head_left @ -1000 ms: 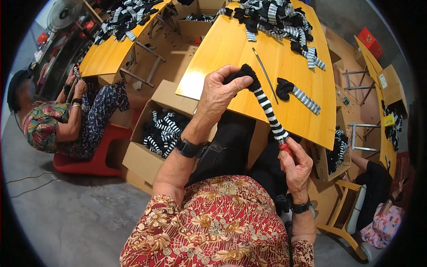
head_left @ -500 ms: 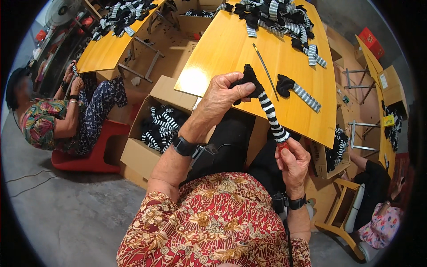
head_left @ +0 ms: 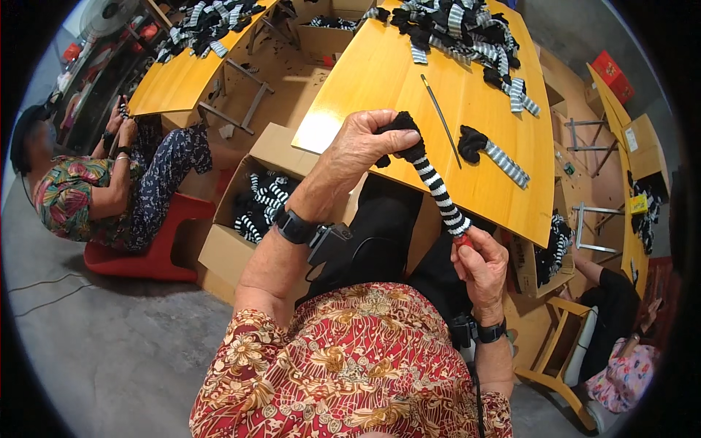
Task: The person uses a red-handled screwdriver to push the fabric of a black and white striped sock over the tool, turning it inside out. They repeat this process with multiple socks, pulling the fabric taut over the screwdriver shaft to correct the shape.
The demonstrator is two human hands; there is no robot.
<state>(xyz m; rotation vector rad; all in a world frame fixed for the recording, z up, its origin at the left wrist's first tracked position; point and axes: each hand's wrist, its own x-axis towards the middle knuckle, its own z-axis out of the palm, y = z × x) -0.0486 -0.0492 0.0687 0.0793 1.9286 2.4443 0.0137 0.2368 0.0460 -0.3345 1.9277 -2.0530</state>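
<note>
A black knitted glove [head_left: 436, 188] with a black-and-white striped cuff stretches between my two hands, above the table's near edge. My left hand [head_left: 356, 148] pinches its bunched black end between thumb and fingers. At the cuff's lower end my right hand [head_left: 483, 269] closes round a short red handle [head_left: 463, 240]. The handle's far part is hidden inside the striped cuff. A second glove [head_left: 502, 164], black with a grey-and-white cuff, lies on the yellow table [head_left: 358, 84]. Beside it rests a thin dark rod [head_left: 441, 119] with a yellowish tip.
Many similar gloves [head_left: 467, 33] are heaped at the table's far end. Cardboard boxes of striped knitwear stand at left [head_left: 226, 255] and right [head_left: 522, 263]. A co-worker [head_left: 66, 193] sits on a red chair [head_left: 146, 248] at left; another person [head_left: 624, 365] sits at right.
The glove's black end, pointed upward before, is now rounded and bunched over at my left fingertips. My right hand keeps its grip on the red handle. The view has shifted slightly.
</note>
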